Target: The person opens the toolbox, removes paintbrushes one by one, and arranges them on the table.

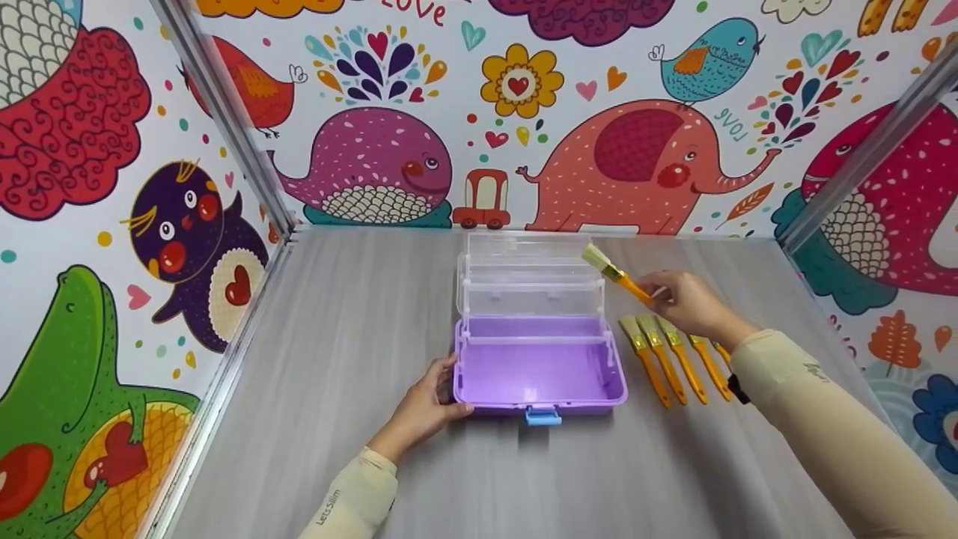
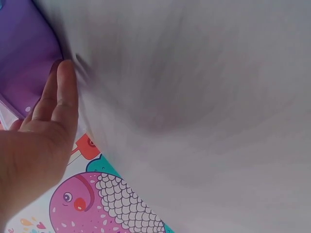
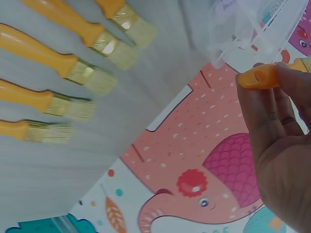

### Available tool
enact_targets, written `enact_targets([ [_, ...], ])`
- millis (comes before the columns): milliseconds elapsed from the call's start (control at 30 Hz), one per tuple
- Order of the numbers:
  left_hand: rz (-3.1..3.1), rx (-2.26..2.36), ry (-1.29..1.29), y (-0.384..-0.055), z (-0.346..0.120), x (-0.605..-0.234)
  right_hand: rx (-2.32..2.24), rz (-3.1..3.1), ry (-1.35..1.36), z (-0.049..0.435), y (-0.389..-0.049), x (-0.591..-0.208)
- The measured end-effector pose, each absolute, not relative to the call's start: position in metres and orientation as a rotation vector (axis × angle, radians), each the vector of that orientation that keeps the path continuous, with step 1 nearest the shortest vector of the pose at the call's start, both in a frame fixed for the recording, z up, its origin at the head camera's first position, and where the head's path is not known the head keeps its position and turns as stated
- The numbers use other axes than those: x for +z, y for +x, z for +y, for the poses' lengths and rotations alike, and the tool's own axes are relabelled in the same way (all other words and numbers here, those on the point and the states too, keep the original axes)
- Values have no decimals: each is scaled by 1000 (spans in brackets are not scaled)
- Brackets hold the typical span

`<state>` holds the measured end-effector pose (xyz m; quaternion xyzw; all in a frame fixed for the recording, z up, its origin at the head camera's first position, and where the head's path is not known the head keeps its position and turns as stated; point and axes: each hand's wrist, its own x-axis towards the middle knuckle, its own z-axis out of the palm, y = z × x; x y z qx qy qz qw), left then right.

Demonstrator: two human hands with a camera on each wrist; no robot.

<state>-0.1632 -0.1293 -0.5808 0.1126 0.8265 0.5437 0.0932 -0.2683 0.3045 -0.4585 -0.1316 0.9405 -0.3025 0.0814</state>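
A purple plastic box (image 1: 539,370) stands on the table with its clear trays (image 1: 535,296) raised at the back and its blue latch (image 1: 542,415) hanging at the front. My left hand (image 1: 426,404) rests against the box's left front corner. Fairly straight fingers lie along the side wall in the left wrist view, and the thumb touches the front. Above the table, right of the trays, my right hand (image 1: 685,303) pinches a paintbrush (image 1: 617,275) by the end of its orange handle. The pale bristles point up and left, near the trays.
Several more paintbrushes (image 1: 673,359) lie side by side right of the box, partly under the right forearm, bristles toward the back. Printed panels (image 1: 486,112) with cartoon animals wall the grey table (image 1: 337,337) at the back and sides. Metal strips (image 1: 232,120) run along the panel corners.
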Motion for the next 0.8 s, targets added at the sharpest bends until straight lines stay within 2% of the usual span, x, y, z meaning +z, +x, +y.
enact_targets([
  [400,2414,1634,316,-163,-130,-581,-1009,2742,-243,328,-236,-491],
  [800,2406,1655,315,-163,-129,-583,-1150,2618,-78,321,-211,-532],
])
